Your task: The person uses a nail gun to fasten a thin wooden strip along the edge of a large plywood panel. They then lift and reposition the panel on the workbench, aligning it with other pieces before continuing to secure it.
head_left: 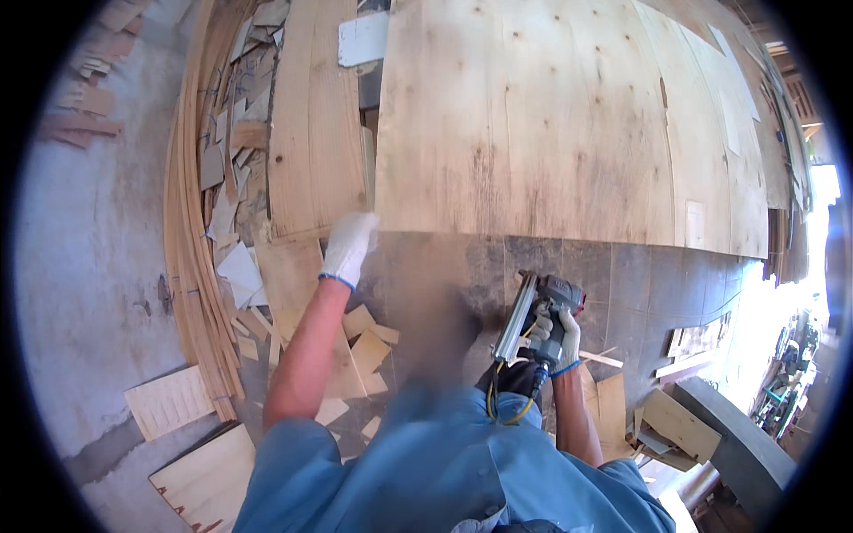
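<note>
1. Left hand [349, 244], white glove with blue cuff: left of centre, over the lower right corner of the narrow board; slightly blurred, so whether it grips or only rests cannot be told.
2. Right hand [569, 331], matching glove: right of centre, fingers wrapped around the handle of the nail gun.
3. Nail gun [557, 293], dark grey body, long silver magazine: right of centre, below the large panel's lower edge; thin yellow hose [490, 397] beneath it.
4. Large panel [542, 133], pale wood, knots and dark stains: upper centre to upper right.
5. Narrow board [311, 133], pale wood: upper left of centre, beside the large panel, a gap between.
6. White piece [362, 41], rounded corners: top, between the two.
7. Long wooden strips [185, 195], bundled: left side.
8. Wood offcuts [369, 353], scattered: lower centre-left.
</note>
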A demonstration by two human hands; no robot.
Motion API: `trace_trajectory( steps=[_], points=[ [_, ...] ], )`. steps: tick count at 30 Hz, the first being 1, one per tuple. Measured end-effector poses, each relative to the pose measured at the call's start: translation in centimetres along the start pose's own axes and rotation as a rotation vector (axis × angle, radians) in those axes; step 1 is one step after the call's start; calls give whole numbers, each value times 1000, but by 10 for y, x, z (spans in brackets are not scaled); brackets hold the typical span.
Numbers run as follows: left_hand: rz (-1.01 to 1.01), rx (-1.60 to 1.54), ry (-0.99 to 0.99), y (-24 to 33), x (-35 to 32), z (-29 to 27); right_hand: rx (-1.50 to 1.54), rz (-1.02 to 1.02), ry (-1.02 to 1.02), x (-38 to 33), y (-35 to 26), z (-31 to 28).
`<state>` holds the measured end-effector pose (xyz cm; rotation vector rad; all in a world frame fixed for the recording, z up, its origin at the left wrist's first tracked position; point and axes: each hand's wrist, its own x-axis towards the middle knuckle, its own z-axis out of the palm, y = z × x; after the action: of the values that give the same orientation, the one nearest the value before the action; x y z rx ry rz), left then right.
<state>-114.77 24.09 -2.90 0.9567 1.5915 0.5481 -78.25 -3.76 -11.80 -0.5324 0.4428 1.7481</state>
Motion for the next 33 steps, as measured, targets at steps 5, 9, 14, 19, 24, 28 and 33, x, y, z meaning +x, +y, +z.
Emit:
trace_trajectory(
  steps=[5, 9, 14, 19, 24, 28, 33],
  points=[
    [-67, -81, 12, 11, -4, -2, 20, 15, 40, 6, 8, 2],
    [-36, 6, 22, 19, -13, -4, 39, 43, 31, 10, 12, 2],
    [903, 847, 176, 52, -47, 50, -52, -8, 198, -3, 14, 16],
    [975, 1055, 273, 26, -35, 130, -78, -29, 232, -13, 10, 7],
    [907, 1012, 182, 31, -16, 137, -79, -36, 255, -21, 7, 13],
    [975, 1069, 300, 37, 20, 129, -118, -29, 237, -25, 7, 15],
    [985, 1054, 371, 38, 16, 142, -123, -26, 280, -29, 7, 5]
  ],
)
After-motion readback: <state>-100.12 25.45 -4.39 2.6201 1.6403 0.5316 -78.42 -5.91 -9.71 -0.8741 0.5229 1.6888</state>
